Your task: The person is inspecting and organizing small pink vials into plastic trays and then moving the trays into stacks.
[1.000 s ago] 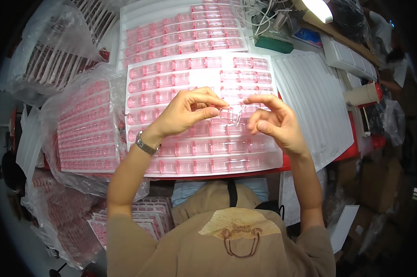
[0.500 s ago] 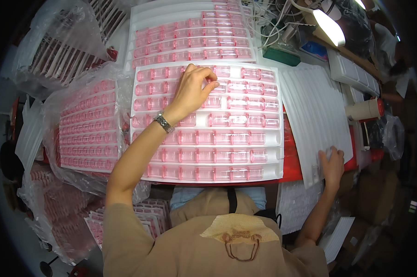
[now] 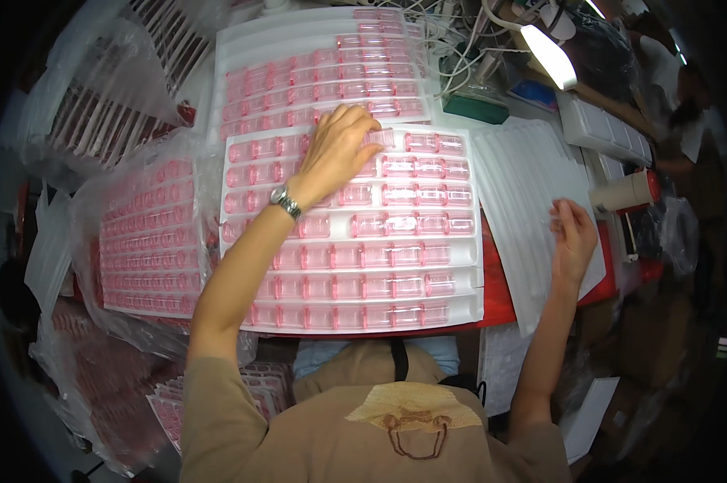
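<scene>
The left hand [image 3: 335, 153] has moved up the white tray [image 3: 468, 310], fingers spread loosely on pink vials [image 3: 396, 225] near its top edge. The right hand [image 3: 573, 237], now apart, rests half-curled and empty on a stack of ridged white sheets [image 3: 524, 177], suggesting a fresh sheet comes next.

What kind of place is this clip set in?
Most likely a small assembly or packing workbench. The left hand rests on a white tray of rows of small pink clear plastic parts, more filled trays sit in plastic bags, and a desk lamp lights tangled cables.

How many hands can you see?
2. The left hand rests on the pink pieces in the near white tray; the right hand touches the ribbed white sheets beside it.
</scene>
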A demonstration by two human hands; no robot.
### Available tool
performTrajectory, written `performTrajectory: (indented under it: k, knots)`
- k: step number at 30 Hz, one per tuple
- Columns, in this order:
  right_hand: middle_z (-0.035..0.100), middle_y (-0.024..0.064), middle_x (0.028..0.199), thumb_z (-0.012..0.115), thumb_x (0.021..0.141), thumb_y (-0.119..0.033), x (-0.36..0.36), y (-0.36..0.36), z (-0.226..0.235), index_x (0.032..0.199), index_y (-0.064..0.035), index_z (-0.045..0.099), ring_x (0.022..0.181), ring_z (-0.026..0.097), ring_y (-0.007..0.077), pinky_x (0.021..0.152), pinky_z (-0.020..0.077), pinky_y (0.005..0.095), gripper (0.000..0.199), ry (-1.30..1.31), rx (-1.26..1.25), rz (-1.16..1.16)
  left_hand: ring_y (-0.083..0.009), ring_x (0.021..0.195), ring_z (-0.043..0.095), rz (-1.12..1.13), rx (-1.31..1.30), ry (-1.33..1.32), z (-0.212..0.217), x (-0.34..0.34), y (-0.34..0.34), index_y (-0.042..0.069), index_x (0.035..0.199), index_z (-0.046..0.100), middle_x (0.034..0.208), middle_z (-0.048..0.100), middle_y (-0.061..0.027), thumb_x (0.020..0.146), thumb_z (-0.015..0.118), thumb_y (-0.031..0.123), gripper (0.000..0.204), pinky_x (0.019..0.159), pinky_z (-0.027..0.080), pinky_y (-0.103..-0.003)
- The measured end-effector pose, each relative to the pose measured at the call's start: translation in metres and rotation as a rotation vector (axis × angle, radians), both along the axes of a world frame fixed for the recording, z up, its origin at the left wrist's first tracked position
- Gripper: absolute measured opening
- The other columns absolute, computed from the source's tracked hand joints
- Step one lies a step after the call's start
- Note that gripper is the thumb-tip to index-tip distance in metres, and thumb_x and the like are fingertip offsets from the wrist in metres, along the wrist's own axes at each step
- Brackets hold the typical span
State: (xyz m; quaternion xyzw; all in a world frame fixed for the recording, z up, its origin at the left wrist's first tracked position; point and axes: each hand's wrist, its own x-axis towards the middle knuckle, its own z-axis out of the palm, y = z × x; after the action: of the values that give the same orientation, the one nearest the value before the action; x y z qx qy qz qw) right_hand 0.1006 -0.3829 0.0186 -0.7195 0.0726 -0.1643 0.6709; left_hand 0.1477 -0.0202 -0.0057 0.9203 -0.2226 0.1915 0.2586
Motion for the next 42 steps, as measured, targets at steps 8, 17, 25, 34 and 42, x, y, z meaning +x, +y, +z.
performTrajectory:
  k: [8,17,25,34,42]
  knots:
    - [0.061,0.0056,0.085,0.062,0.080,0.000,0.020,0.154,0.020,0.087,0.0006,0.065,0.071,0.055,0.0101,0.062,0.0436,0.0222,0.009,-0.386,-0.173,0.569,-0.0174,0.083,0.057,-0.355,-0.711,0.324,0.023,-0.049,-0.042,-0.001,0.098,0.059,0.093,0.058,-0.0093,0.078,0.067,0.010,0.024,0.074,0.047,-0.029]
    - [0.054,0.0176,0.102,0.064,0.080,-0.009,-0.070,0.006,0.016,0.110,0.0016,0.055,0.086,0.058,0.0326,0.075,0.0464,0.0368,0.033,0.214,-1.177,0.196,-0.0242,0.095,0.051,0.048,0.038,0.065,0.001,0.005,0.005,0.003,0.096,0.063,0.095,0.055,-0.0068,0.076,0.067,0.012,0.022,0.087,0.039,-0.038]
    - [0.056,0.0153,0.098,0.060,0.082,-0.002,-0.137,-0.051,-0.037,0.112,0.0037,0.053,0.078,0.058,0.0221,0.066,0.0475,0.0276,0.032,0.096,-1.177,0.217,-0.0239,0.097,0.052,0.078,-0.032,0.095,-0.006,0.016,0.000,0.004,0.097,0.065,0.094,0.058,-0.0071,0.073,0.069,0.018,0.028,0.089,0.037,-0.038]
    - [0.065,0.0074,0.081,0.062,0.083,0.000,-0.032,0.060,0.024,0.103,0.0043,0.063,0.062,0.057,0.0081,0.055,0.0454,0.0186,0.020,-0.011,-0.003,0.222,-0.0208,0.089,0.059,-0.031,-0.240,0.123,0.011,-0.013,-0.001,0.001,0.100,0.060,0.098,0.060,-0.0082,0.077,0.069,0.014,0.028,0.078,0.047,-0.033]
    - [0.061,0.0049,0.074,0.067,0.076,0.000,-0.020,0.146,0.022,0.095,0.0004,0.068,0.070,0.056,0.0095,0.061,0.0448,0.0218,0.018,-0.432,-0.507,0.330,-0.0175,0.086,0.058,-0.139,-0.747,0.304,0.028,-0.068,-0.055,0.003,0.106,0.059,0.098,0.060,-0.0078,0.079,0.069,0.016,0.031,0.078,0.047,-0.029]
